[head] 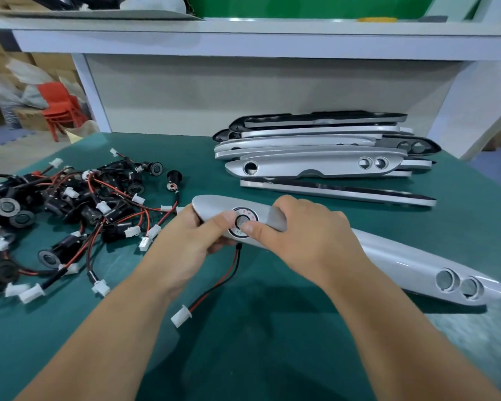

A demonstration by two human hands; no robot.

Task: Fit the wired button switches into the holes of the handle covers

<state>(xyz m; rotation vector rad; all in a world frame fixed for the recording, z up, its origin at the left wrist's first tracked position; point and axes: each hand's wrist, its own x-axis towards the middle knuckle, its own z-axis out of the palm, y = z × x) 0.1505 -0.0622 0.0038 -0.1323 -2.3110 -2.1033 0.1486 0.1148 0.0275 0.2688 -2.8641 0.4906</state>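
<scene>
While both thumbs bear on the round button switch (242,221) at the left end of the silver handle cover (402,261), the job looks to be barely begun. The left hand (185,241) grips that end with its fingers curled beneath it. The right hand (307,238) is wrapped over the top just beside it.

The cover lies across the middle of the worktop (272,342), slanting toward the right edge. The switch appears to sit in its hole, though I cannot tell whether it is fully home. Its red and black lead (214,285) hangs out below the cover, ending in a white connector (181,315) toward the near edge.

At the cover's other end the paired holes (446,280) are empty, so I judge one fitting of three is in hand on this piece.

Much remains. A tangled heap of wired switches (70,204) lies along the left edge. Toward the far right corner a stack of handle covers (315,149) waits, and the holes visible in it are unfilled.
</scene>
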